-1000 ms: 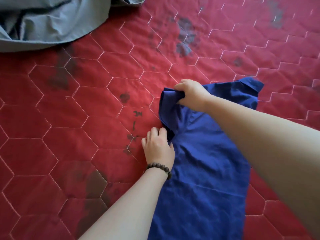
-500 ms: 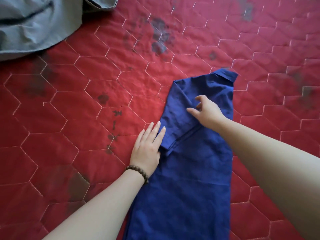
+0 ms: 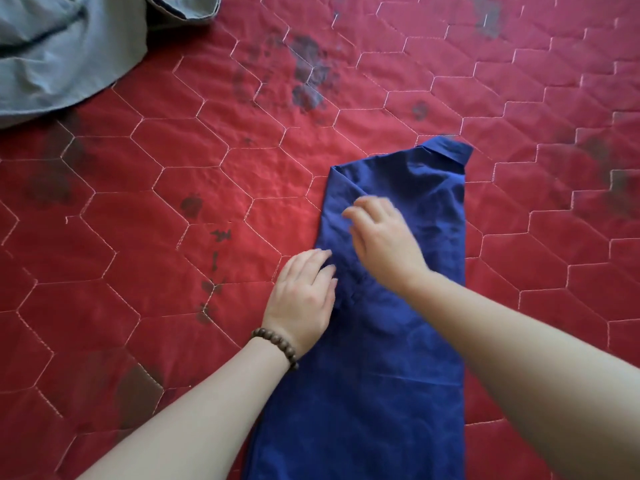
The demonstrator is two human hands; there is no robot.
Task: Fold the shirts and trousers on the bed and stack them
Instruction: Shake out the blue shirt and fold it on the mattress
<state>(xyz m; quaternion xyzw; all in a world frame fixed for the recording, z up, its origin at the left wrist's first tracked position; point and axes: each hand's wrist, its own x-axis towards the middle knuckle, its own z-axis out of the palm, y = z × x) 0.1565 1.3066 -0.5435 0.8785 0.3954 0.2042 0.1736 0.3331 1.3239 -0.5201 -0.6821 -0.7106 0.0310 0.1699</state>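
Bed cover [image 3: 145,188]: red quilted cloth, pale hexagon stitching, slight sheen, dark worn patches | shirt [image 3: 381,375]: dark blue woven cloth, matt, lightly creased | garment [image 3: 59,53]: grey-blue thin cloth, matt, rumpled | bracelet [image 3: 277,346]: brown round beads, wood-like, dull polish.

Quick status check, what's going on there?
Left hand flat at blue shirt edge. Right hand over folded sleeve, blurred. Grey garment waits far left.
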